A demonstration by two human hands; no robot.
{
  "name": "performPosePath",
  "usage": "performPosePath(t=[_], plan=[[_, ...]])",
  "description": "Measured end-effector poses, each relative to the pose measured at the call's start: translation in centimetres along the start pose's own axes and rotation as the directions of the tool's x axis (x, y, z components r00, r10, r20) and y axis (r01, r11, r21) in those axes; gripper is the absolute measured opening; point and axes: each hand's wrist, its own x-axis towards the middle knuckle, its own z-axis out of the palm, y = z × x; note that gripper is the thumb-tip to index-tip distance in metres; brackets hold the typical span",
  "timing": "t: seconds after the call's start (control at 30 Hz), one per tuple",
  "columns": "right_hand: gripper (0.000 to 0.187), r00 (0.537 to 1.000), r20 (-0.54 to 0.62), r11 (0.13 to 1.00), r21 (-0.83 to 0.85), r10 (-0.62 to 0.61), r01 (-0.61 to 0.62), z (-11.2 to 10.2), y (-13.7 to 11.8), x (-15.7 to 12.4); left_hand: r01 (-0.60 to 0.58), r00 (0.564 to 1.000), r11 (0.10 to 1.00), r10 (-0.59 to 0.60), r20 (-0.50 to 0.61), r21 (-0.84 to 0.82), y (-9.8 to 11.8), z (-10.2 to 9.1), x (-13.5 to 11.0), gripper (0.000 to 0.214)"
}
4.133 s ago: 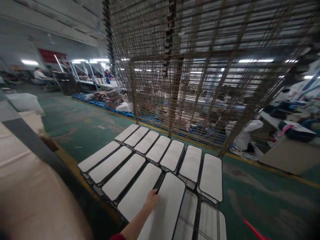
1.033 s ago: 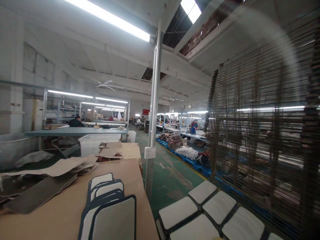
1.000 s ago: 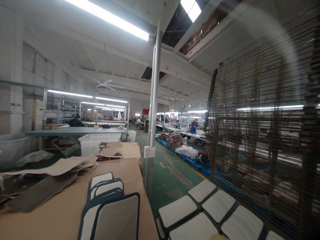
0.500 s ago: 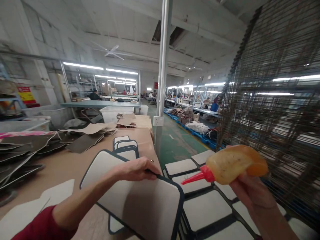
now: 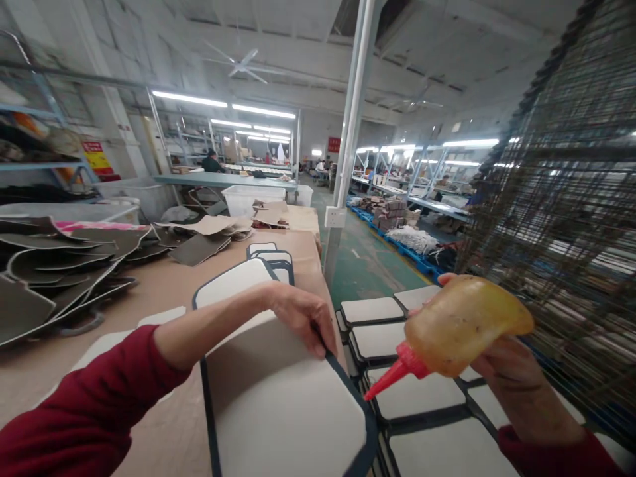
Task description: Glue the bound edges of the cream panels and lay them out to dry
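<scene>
Since half a second ago, the red nozzle [image 5: 392, 379] is being tipped more steeply downward, while the pale panel [image 5: 278, 404] is being turned until its dark border [image 5: 342, 376] is being presented beside the tip. By this, nozzle and border are apparently being lined up. Whether the tip is actually being touched to the border cannot be told from this angle.

The panel is being held tilted over the near right side of the brown table [image 5: 305, 265], its edge being pinched by the left hand [image 5: 301, 318]. The yellowish bottle [image 5: 464, 324] is being grasped by the right hand [image 5: 511, 374]. A flat, off-white face with an angled corner is being shown by the panel, its upper part being shaded beneath the wrist.
</scene>
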Motion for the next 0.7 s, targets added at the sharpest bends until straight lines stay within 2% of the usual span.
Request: performPosePath(t=[0.13,0.47,0.7], plan=[[0.071,0.999,0.012,0.998,0.047,0.03,-0.03,1.3,0.6,0.5,0.003,0.998,0.999,0.0,0.062,-0.046,0.1,0.0,0.1,0.036],[0.067,0.979,0.2,0.997,0.065,0.032,-0.046,1.7,1.9,1.2,-0.015,0.993,0.997,0.024,0.117,-0.077,-0.2,0.5,0.0,0.036],[0.07,0.984,0.16,0.993,0.084,0.071,-0.086,2.1,2.3,1.3,-0.025,0.99,0.996,0.036,0.133,-0.087,-0.6,0.5,-0.3,0.036]])
